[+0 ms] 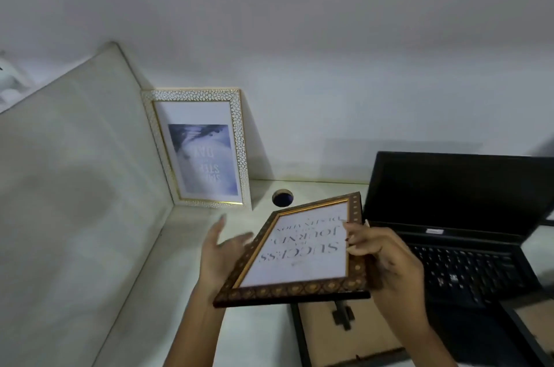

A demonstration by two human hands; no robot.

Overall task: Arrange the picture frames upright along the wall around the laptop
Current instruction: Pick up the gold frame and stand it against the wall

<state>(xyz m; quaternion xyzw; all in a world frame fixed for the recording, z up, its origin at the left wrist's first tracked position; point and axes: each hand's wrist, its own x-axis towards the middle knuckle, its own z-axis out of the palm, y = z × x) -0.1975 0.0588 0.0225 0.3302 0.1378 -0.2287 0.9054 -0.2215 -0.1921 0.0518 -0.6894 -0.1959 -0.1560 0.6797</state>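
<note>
Pinching the brown frame [299,250] by its edge, my right hand [386,261] holds it tilted over the desk; left hand [220,250] spread beneath. Next I'd stand it between white frame [198,148] and laptop [458,217]

Only one view is given, taken from the head and directed forward and down, close above the left hand [220,250] and right hand [386,261]. The wall [299,37] is faced beyond both hands, and the laptop [458,217] is seen just right of the right hand.
</note>
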